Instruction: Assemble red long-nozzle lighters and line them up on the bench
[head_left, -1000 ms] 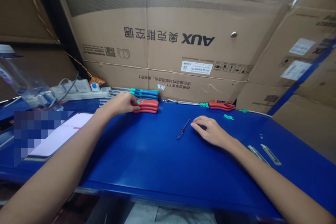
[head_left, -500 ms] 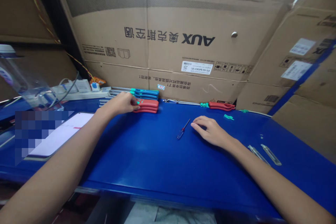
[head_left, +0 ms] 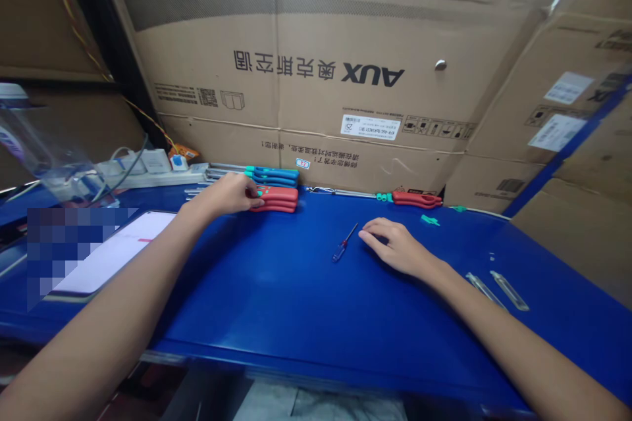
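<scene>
My left hand (head_left: 232, 196) is at the back of the blue table, its thumb and fingers closed on the upper red-handled stick lighter (head_left: 281, 193) of a small stack. Its fingertips hide part of the handle near the green trigger. Just behind lie blue-handled stick lighters (head_left: 274, 175), also stacked. My right hand (head_left: 395, 247) rests on the table with loosely bent fingers and the thumb apart, holding nothing. Left of its fingertips lies a small screwdriver (head_left: 340, 250) with a clear handle and a red collar, apart from the hand.
Another red lighter (head_left: 417, 200) lies along the cardboard wall (head_left: 316, 26). Green plastic pieces (head_left: 430, 220) and two clear tubes (head_left: 511, 291) are on the right. On the left are a phone (head_left: 118, 253), a power strip (head_left: 162, 176) and a clear bottle (head_left: 54, 145).
</scene>
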`<move>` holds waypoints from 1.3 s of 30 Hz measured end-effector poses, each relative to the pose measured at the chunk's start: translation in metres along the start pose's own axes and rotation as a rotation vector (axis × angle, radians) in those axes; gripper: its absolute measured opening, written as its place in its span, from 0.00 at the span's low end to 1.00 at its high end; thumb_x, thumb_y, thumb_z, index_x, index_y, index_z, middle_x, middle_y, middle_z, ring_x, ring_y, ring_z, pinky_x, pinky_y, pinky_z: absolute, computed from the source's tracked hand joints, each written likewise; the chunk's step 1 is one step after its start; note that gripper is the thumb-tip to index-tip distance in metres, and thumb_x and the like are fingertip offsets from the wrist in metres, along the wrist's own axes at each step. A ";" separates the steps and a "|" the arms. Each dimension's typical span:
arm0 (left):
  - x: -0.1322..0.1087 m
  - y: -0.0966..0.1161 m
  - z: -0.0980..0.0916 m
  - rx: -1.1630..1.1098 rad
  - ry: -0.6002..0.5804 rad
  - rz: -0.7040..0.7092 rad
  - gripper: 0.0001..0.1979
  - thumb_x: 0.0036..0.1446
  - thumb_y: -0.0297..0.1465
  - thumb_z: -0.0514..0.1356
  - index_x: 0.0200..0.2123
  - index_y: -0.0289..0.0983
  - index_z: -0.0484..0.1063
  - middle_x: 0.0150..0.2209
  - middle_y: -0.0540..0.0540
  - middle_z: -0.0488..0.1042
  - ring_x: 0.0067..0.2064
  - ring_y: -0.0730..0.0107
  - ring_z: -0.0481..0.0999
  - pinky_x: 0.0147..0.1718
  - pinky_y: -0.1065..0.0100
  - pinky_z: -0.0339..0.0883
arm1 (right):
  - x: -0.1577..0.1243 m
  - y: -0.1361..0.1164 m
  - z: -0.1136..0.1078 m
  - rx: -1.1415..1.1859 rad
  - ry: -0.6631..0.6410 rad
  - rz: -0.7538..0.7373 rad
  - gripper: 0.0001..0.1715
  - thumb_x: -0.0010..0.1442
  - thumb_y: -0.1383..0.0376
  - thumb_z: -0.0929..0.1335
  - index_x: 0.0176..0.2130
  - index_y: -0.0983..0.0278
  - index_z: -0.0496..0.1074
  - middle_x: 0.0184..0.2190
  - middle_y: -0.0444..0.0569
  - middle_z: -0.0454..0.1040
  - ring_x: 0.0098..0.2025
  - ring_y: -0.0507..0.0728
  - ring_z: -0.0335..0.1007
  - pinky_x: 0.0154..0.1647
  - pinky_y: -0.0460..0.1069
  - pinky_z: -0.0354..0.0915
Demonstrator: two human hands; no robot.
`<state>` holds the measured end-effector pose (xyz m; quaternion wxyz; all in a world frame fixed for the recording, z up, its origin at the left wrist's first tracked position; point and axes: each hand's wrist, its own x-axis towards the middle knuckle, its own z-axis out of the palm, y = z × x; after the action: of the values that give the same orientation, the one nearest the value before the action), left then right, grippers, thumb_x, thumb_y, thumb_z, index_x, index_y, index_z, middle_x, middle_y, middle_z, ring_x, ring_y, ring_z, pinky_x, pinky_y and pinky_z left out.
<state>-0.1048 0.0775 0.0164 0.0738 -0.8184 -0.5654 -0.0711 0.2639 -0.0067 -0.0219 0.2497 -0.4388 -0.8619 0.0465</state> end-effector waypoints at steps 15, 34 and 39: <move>0.003 -0.002 0.005 -0.048 -0.002 0.022 0.12 0.51 0.40 0.58 0.25 0.40 0.77 0.27 0.45 0.77 0.28 0.63 0.72 0.26 0.67 0.56 | 0.001 0.001 0.002 0.006 -0.005 0.009 0.19 0.67 0.58 0.61 0.36 0.63 0.77 0.41 0.52 0.78 0.45 0.59 0.73 0.50 0.54 0.67; 0.002 -0.004 0.008 -0.125 0.057 0.017 0.11 0.50 0.39 0.60 0.28 0.40 0.79 0.29 0.45 0.78 0.31 0.62 0.74 0.30 0.68 0.60 | 0.000 0.003 0.003 0.014 -0.013 0.013 0.20 0.67 0.57 0.61 0.36 0.64 0.77 0.41 0.53 0.78 0.45 0.59 0.73 0.51 0.55 0.66; 0.000 -0.002 0.006 -0.113 0.046 0.006 0.11 0.50 0.39 0.60 0.29 0.40 0.79 0.29 0.45 0.79 0.32 0.62 0.75 0.30 0.68 0.60 | 0.000 0.003 0.004 0.013 -0.013 0.016 0.19 0.67 0.58 0.61 0.36 0.63 0.77 0.40 0.53 0.78 0.45 0.59 0.73 0.50 0.54 0.66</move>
<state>-0.1065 0.0799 0.0112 0.0408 -0.8211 -0.5561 -0.1215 0.2640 -0.0045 -0.0257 0.2466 -0.4438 -0.8596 0.0567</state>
